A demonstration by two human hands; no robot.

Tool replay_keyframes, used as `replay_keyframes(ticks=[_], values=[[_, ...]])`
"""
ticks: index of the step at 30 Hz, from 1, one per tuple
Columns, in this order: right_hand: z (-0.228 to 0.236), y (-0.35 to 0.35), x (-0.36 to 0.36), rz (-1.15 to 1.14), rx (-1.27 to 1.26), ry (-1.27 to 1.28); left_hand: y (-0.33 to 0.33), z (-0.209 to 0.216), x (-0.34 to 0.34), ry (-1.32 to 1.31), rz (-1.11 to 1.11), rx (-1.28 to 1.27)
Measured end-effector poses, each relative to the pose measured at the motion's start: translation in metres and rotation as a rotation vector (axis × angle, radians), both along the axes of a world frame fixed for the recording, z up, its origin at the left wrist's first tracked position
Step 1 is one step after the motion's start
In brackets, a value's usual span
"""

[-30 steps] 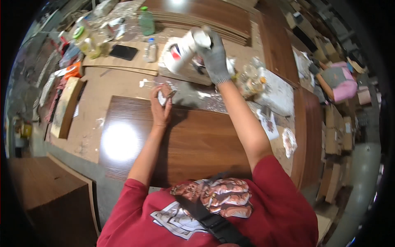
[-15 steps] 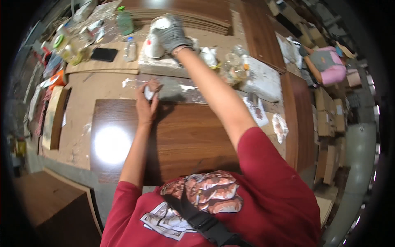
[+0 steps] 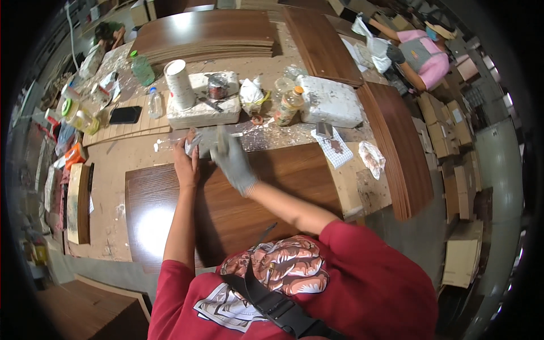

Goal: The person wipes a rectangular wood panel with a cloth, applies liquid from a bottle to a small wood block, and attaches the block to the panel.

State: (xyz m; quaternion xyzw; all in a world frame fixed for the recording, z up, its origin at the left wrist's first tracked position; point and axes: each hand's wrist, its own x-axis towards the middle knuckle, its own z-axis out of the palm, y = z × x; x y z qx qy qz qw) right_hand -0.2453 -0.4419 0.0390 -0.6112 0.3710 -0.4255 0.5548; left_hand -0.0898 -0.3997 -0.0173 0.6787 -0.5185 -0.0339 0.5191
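Note:
A dark brown wood-grain board [image 3: 272,181] lies in front of me. At its far left edge, my bare left hand [image 3: 187,161] is closed around a small whitish piece [image 3: 193,139], partly covered by the fingers. Beside it, my right hand [image 3: 233,164] in a grey glove is over the board's far edge. Its fingertips are smeared by motion, so their grip is unclear. Beyond both hands is a paint-spattered white block [image 3: 204,117]. It bears an upright white cylinder [image 3: 179,85], a dark-stained tin [image 3: 217,86] and a flat dark tool [image 3: 210,104].
Bottles, including a green one [image 3: 142,69] and an orange-capped one [image 3: 289,106], stand across the table. A phone [image 3: 125,115] lies left. Stained papers [image 3: 334,148] and another white block [image 3: 330,102] are right. Stacked boards [image 3: 391,153] line the right side; a co-worker [image 3: 422,59] is beyond.
My right hand has left the white cylinder on the block and come back beside my left hand. The view has shifted, showing more of the table's far side.

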Motion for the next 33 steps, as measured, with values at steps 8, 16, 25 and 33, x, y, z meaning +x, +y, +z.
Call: replay_keyframes(ticks=[8, 16, 25, 33], values=[[-0.035, 0.166, -0.212, 0.227, 0.431, -0.118, 0.007, -0.001, -0.003, -0.051, -0.052, 0.049], [-0.039, 0.131, -0.245, -0.286, 0.499, -0.617, 0.062, 0.042, -0.24, 0.585, -0.632, 0.083], [-0.014, 0.102, -0.278, -0.257, 0.121, -0.066, 0.058, 0.056, -0.281, 0.382, -0.574, 0.304], [-0.017, 0.016, -0.342, -0.103, 0.557, -0.315, 0.026, 0.052, -0.342, 0.266, -0.455, 0.293]])
